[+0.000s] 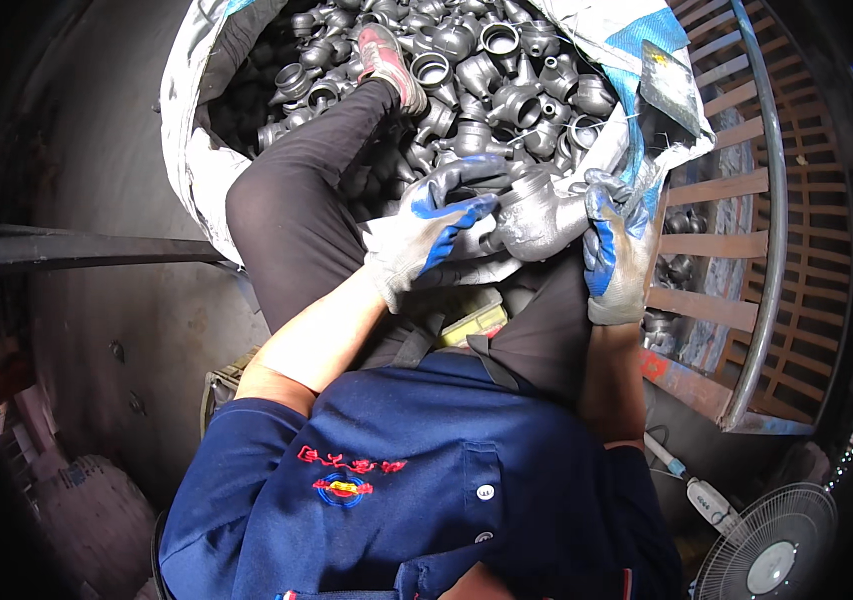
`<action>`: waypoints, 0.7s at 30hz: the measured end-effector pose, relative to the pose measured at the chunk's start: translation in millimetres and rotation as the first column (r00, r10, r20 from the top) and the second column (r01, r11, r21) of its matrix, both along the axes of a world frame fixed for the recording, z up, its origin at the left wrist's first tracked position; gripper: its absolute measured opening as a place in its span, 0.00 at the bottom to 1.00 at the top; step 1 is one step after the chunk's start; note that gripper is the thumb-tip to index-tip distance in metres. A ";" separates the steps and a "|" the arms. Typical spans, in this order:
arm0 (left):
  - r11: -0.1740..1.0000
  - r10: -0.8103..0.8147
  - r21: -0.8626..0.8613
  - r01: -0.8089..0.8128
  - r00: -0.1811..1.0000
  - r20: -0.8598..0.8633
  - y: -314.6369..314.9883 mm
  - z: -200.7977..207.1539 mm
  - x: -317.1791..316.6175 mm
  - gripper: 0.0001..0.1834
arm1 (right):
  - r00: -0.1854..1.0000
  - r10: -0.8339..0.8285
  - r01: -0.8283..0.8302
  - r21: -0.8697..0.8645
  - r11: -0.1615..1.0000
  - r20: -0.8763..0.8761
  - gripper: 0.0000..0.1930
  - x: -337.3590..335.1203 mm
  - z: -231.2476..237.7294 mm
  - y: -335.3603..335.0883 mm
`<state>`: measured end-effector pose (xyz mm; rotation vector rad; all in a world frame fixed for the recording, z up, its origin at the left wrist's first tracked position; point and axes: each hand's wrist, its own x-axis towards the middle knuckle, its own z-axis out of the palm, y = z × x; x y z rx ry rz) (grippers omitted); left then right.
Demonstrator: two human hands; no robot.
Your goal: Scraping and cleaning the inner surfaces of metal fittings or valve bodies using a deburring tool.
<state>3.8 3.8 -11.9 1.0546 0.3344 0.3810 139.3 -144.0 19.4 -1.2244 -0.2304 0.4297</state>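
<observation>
A grey, rounded metal casting (539, 222) with short pipe-like necks is held up over my lap, at the near edge of a big white sack. My right hand (615, 245), in a grey and blue coated glove, wraps its fingers round the casting's right end. At its left end, my left hand (432, 222), gloved alike, curls its fingers and thumb against the casting, with a gap showing in the palm. The left fingertips are partly hidden behind the part. Just beyond both hands, many similar castings (477, 75) fill the sack.
The white woven sack (187, 130) opens in front of me, and my red shoe (384, 62) rests on the castings. A rusty slatted metal crate (712, 245) stands at right. A fan (772, 565) is at lower right, and a dark metal bar (97, 250) crosses at left.
</observation>
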 end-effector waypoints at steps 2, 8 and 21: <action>0.971 -0.229 -0.086 0.223 0.971 -0.072 3.6 18.0 -1.1 0.24 | 0.998 0.056 -0.056 0.009 0.998 0.014 0.19 1.2 2.1 2.5; 0.880 -0.424 -0.282 0.383 0.900 -0.101 -1.3 -0.1 -4.3 0.24 | 0.961 0.277 -0.268 -0.266 0.926 -0.006 0.14 3.1 0.1 5.7; 0.839 -0.160 -0.533 0.114 0.986 -0.041 -3.7 -7.9 -9.8 0.15 | 0.614 0.527 -0.061 -0.631 0.774 0.587 0.18 -36.4 6.2 -27.2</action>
